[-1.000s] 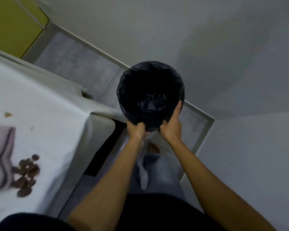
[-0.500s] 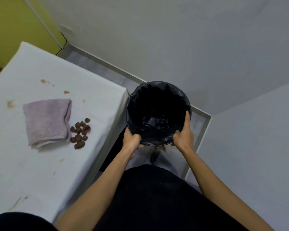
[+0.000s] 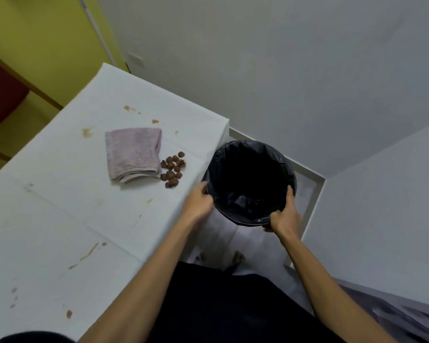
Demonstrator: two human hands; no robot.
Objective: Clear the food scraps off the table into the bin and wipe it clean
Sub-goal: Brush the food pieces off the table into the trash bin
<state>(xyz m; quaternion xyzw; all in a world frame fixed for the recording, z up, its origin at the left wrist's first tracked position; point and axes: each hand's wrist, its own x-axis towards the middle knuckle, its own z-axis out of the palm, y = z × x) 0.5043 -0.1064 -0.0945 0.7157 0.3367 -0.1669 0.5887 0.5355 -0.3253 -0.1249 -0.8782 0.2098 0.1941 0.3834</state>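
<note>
The bin (image 3: 289, 174) is gripped at its rim by left hand (image 3: 198, 204) and right hand (image 3: 285, 215) beside the bench (image 3: 60, 206); with a gap there, scraps (image 3: 172, 169) could be swept past it.

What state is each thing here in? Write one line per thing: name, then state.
bin: lined with a black bag, held beside the table's edge.
left hand: grips the bin's left side.
right hand: grips the bin's rim.
food scraps: heaped on the table, beside the towel.
towel: folded, flat on the table, untouched.
table: stained brown, not yet wiped.
</note>
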